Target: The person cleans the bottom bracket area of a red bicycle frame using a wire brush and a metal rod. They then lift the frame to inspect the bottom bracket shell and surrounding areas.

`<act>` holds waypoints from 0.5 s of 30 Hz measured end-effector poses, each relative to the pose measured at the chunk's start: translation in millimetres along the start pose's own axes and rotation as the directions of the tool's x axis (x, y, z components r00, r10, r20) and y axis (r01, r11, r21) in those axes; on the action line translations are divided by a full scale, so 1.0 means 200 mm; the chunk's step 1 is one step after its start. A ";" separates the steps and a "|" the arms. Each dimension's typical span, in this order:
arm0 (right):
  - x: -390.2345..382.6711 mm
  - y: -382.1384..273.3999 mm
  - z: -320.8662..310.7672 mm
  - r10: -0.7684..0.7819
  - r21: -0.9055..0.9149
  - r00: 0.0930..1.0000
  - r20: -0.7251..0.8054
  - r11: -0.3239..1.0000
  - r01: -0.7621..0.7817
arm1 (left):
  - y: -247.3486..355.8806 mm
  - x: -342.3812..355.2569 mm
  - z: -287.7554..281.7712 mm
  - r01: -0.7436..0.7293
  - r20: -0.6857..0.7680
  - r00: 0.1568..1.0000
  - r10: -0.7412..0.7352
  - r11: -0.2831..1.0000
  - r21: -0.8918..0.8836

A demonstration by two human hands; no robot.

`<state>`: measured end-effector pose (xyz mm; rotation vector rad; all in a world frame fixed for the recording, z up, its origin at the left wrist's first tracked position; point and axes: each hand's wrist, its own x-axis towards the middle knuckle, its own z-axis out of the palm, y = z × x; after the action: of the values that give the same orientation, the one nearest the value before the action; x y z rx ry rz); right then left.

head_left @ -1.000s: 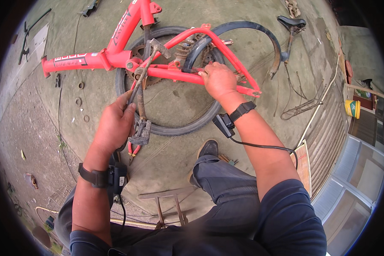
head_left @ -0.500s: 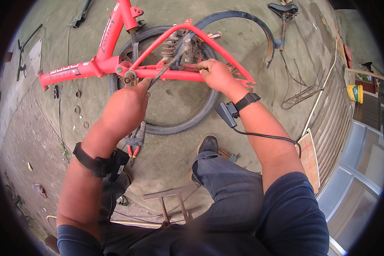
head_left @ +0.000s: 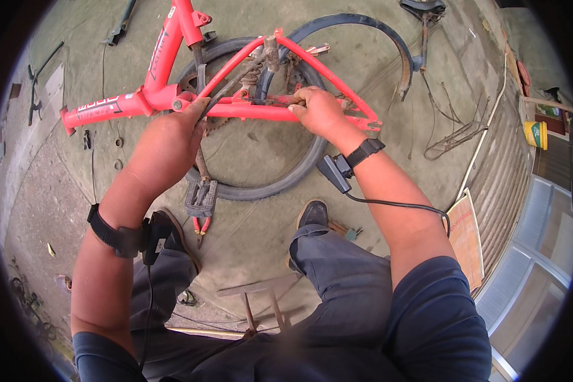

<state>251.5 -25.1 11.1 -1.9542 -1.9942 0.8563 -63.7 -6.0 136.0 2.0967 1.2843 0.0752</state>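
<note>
A red bicycle frame lies on its side over a wheel. My left hand is closed round the handle of a hammer, its blocky, worn head raised above the frame's rear triangle. Against the red lower tube, my right hand is closed on a thin rusty rod whose exact kind I cannot make out. A coil spring shock sits partly behind the hammer handle. Below my left hand hangs a crank with a black pedal.
Red-handled pliers lie below the pedal. A dark curved mudguard arches behind the frame, near a saddle on its post. At the right lie a wire carrier and a yellow bucket. A small stool stands between my legs.
My left hand has shifted slightly left and up, and the hammer head has risen from around the shock area. The crank and pedal show more fully. My right hand stays nearly in place.
</note>
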 end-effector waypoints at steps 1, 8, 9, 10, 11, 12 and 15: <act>0.00 0.00 0.00 0.007 -0.016 1.000 0.018 1.000 -0.007 | -0.02 -0.01 0.00 0.024 0.064 0.998 -0.029 0.997 0.067; 0.04 -0.03 0.01 0.048 0.042 0.996 0.073 0.998 -0.051 | -0.13 -0.12 0.03 0.059 -0.123 0.990 -0.061 0.998 -0.022; 0.04 -0.03 0.01 0.010 0.045 0.998 0.062 0.999 -0.013 | -0.14 -0.14 0.03 0.093 -0.155 0.983 -0.103 0.993 -0.069; 0.06 -0.03 0.02 -0.013 0.044 0.998 0.066 0.999 0.011 | -0.14 -0.16 0.02 0.126 -0.143 0.979 -0.143 0.985 -0.120; 0.07 -0.02 0.02 -0.036 0.053 0.998 0.046 0.998 0.033 | -0.14 -0.18 0.01 0.157 -0.130 0.975 -0.180 0.973 -0.170; 0.08 0.00 0.02 -0.040 0.056 0.998 0.042 0.998 0.038 | -0.14 -0.20 0.00 0.195 -0.112 0.967 -0.228 0.950 -0.244; 0.10 0.04 0.02 -0.054 0.146 0.998 0.031 0.988 0.049 | -0.13 -0.26 0.00 0.276 -0.082 0.949 -0.304 0.928 -0.252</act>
<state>254.3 -7.7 -0.7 -1.8123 -1.9332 0.9995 -110.9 -40.3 136.9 1.7027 1.5634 0.2166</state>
